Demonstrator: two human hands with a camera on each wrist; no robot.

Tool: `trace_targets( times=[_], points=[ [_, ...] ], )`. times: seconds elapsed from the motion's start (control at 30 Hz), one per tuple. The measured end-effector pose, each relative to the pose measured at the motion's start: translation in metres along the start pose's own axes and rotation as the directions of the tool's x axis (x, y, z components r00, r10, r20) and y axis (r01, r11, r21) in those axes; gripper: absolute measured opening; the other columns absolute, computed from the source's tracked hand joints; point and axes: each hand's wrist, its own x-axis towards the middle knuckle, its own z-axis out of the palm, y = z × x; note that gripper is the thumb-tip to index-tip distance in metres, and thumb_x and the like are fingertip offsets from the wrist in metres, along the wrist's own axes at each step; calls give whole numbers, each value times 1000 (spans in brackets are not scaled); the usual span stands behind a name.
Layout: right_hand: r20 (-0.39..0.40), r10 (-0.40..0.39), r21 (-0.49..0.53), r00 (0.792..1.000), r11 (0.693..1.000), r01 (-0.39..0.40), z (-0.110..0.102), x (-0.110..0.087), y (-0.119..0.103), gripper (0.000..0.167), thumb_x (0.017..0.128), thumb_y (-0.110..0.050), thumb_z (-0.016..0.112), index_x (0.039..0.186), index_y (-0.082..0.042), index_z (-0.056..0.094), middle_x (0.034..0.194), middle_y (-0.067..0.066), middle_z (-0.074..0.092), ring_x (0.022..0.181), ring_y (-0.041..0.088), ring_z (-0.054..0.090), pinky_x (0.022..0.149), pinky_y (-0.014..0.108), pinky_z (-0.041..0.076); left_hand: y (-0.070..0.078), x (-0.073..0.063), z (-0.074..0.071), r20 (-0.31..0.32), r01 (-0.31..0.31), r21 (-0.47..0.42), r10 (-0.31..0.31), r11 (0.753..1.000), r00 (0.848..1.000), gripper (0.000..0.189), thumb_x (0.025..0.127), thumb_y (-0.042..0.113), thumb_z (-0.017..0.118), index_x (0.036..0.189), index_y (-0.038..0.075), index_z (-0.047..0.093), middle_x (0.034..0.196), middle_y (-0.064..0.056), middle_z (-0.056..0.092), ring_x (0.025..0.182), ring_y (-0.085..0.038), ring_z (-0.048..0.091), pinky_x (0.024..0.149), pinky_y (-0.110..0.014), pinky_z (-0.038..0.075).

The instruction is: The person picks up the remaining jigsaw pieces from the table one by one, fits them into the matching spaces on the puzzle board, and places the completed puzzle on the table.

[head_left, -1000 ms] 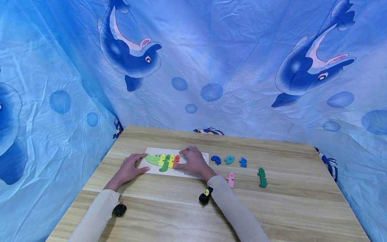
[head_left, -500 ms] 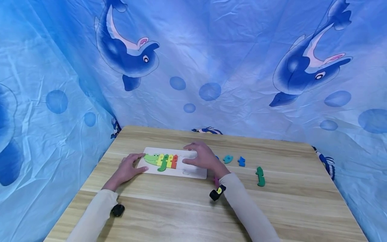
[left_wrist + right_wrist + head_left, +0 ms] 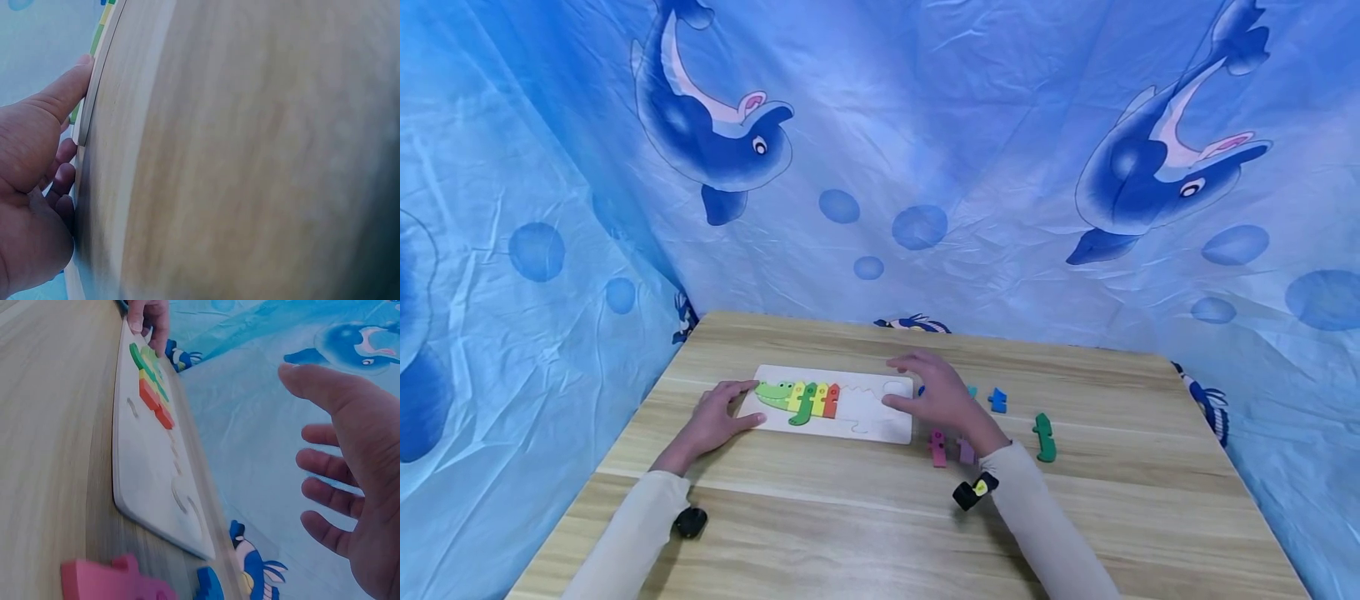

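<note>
A pale wooden puzzle board (image 3: 876, 421) lies on the table. Its left part carries a green crocodile head (image 3: 773, 395) and yellow, green and red body pieces, ending in the red piece (image 3: 831, 402). Only outlines show on the board's right part. My left hand (image 3: 717, 419) holds the board's left end, thumb at the near edge and index finger at the far corner. Over the right end hovers my right hand (image 3: 943, 396), fingers loosely bent and thumb apart; the right wrist view shows nothing between them.
Loose pieces lie right of the board: a deep pink piece (image 3: 937, 450), a light pink piece (image 3: 967, 451), a blue piece (image 3: 998, 400) and a green piece (image 3: 1045, 437). The right hand partly covers a teal piece (image 3: 973, 391) and a dark blue piece (image 3: 921, 390). A dolphin-print curtain (image 3: 1000, 275) stands behind the table.
My right hand has let go of the red piece, lifted off and moved right along the board toward the loose pieces. The left hand stays at the board's left end.
</note>
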Motion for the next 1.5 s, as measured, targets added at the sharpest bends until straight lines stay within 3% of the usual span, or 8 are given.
trace_targets(
  times=[0.27,0.43,0.67,0.83,1.13,1.5],
  points=[
    [-93,61,-60,994,996,-67,-22,-31,17,65,89,-54,75,141,-18,63,122,4,69,127,30,55,102,57,46,1,0,0,3,-6,4,6,1000,1000,75,91,40,78,151,6,48,148,-28,44,132,-48,38,108,-64,27],
    [-136,81,-70,987,993,-91,-33,-53,29,65,88,-52,76,142,-19,61,118,8,71,120,31,58,97,58,48,0,0,0,1,-7,7,7,1000,1000,76,91,41,78,151,6,48,148,-28,44,131,-49,38,107,-65,27],
    [-176,121,-45,977,990,-131,-40,-78,42,64,87,-49,78,141,-17,63,114,9,71,122,32,57,98,60,46,-2,-1,0,3,-8,11,8,1000,1000,76,91,41,77,152,7,47,149,-29,43,131,-50,37,107,-65,27],
    [-164,135,-41,977,989,-144,-42,-89,49,65,88,-52,77,141,-18,62,113,9,70,119,30,58,97,58,48,-3,0,0,3,-5,4,5,1000,1000,76,91,42,77,152,7,47,149,-28,42,131,-49,37,107,-65,27],
    [-159,120,-82,980,988,-134,-38,-104,61,68,85,-47,80,139,-9,63,110,10,71,105,31,63,83,51,52,-4,1,2,7,2,8,-2,1000,1000,77,91,44,76,152,8,47,150,-28,42,131,-49,37,108,-65,27],
    [-66,196,-54,978,978,-200,-29,-122,67,81,81,-58,81,143,-10,60,118,6,69,107,26,65,86,50,54,-3,0,2,3,5,7,-5,1000,1000,77,91,43,77,152,8,47,149,-27,42,129,-48,38,107,-65,28]
  ],
)
